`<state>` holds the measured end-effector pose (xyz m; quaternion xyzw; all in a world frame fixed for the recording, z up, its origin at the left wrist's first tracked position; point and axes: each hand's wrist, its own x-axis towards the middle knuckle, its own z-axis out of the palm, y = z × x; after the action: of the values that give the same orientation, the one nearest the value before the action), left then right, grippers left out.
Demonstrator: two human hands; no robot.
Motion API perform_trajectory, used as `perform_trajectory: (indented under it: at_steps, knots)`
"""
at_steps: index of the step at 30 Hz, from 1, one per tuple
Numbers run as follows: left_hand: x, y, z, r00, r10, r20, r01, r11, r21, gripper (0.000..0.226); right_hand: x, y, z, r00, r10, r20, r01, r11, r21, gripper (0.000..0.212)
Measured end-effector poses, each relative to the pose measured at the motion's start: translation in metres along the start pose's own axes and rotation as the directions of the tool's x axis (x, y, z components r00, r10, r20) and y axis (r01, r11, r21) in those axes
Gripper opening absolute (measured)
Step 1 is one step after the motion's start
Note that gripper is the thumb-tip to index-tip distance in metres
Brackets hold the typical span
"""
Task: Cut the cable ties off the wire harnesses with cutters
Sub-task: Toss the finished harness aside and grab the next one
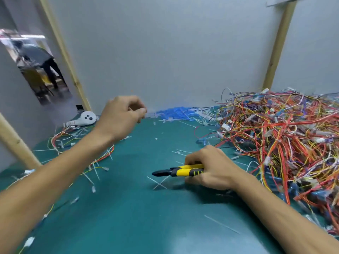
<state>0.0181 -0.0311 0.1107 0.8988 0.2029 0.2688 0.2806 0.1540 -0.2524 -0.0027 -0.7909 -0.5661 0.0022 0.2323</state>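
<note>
My right hand (211, 169) grips the yellow-and-black handles of the cutters (180, 171) low over the green mat (128, 217). Their dark jaws point left and look closed. My left hand (121, 116) is raised over the far middle of the mat, its fingers curled with the tips drawn together. I see nothing between them. A big tangle of red, orange and yellow wire harnesses (278, 143) fills the right side. Another few loose harnesses (73, 142) lie under my left forearm. Cut white cable ties (159, 182) are scattered on the mat below the jaws.
A heap of blue and white offcuts (176, 112) lies against the grey back wall. A white controller (86, 119) rests at the far left. Wooden posts (275, 52) stand at the back corners. A person stands in the doorway (36, 61) at the left.
</note>
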Motion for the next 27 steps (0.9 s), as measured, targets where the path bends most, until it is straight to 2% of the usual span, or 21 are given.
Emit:
perform_trajectory:
  at_steps: [3,4,5,7,8,9,10,13,15,17,20,24,27]
  knots:
    - [0.001,-0.062,-0.033,0.978,-0.206,0.024,0.204,0.977,0.058,0.016,-0.001,0.0,0.0,0.996,0.035,-0.081,-0.025,0.992,0.124,0.029]
    - [0.002,-0.081,-0.044,0.974,-0.226,0.004,0.222,0.961,0.165,0.011,0.0,-0.001,-0.001,0.993,0.052,-0.106,-0.033,0.985,0.169,0.03]
    - [0.003,-0.098,-0.054,0.973,-0.228,0.017,0.21,0.919,0.333,0.005,0.002,-0.002,-0.001,0.99,0.063,-0.128,-0.034,0.975,0.218,0.03]
    - [-0.001,-0.125,-0.063,0.929,-0.332,0.166,0.15,0.745,0.65,0.039,0.003,-0.002,0.0,0.982,0.075,-0.171,-0.021,0.953,0.301,0.027]
    - [-0.005,-0.133,-0.063,0.88,-0.414,0.232,0.121,0.669,0.734,0.054,0.003,-0.002,0.0,0.98,0.077,-0.185,-0.014,0.948,0.319,0.027]
    - [-0.008,-0.143,-0.061,0.848,-0.459,0.266,0.09,0.619,0.781,0.059,0.003,-0.001,0.0,0.979,0.077,-0.188,-0.013,0.946,0.323,0.027]
    - [-0.011,-0.148,-0.058,0.843,-0.463,0.275,0.08,0.612,0.787,0.054,0.002,-0.001,-0.001,0.98,0.079,-0.181,-0.018,0.947,0.319,0.027]
    - [-0.005,-0.155,-0.059,0.935,-0.309,0.172,0.098,0.693,0.714,0.018,0.002,-0.001,0.002,0.987,0.08,-0.139,-0.034,0.952,0.305,0.027]
    - [0.005,-0.147,-0.069,0.974,-0.219,0.059,0.115,0.702,0.703,0.014,0.002,0.0,0.004,0.989,0.078,-0.126,-0.037,0.954,0.299,0.027]
    - [0.018,-0.136,-0.085,0.99,-0.141,-0.005,0.1,0.677,0.729,0.02,0.004,0.001,0.005,0.989,0.085,-0.118,-0.045,0.951,0.306,0.025]
    - [0.035,-0.115,-0.118,0.989,-0.088,-0.12,0.148,0.654,0.742,0.029,0.005,0.004,0.006,0.987,0.097,-0.127,-0.052,0.945,0.322,0.025]
    - [0.057,-0.094,-0.163,0.93,0.008,-0.367,0.259,0.696,0.67,0.032,0.006,0.007,0.008,0.989,0.087,-0.122,-0.044,0.947,0.317,0.024]
    - [0.068,-0.081,-0.184,0.909,0.035,-0.415,0.288,0.667,0.687,0.03,0.008,0.008,0.008,0.99,0.091,-0.106,-0.056,0.954,0.295,0.025]
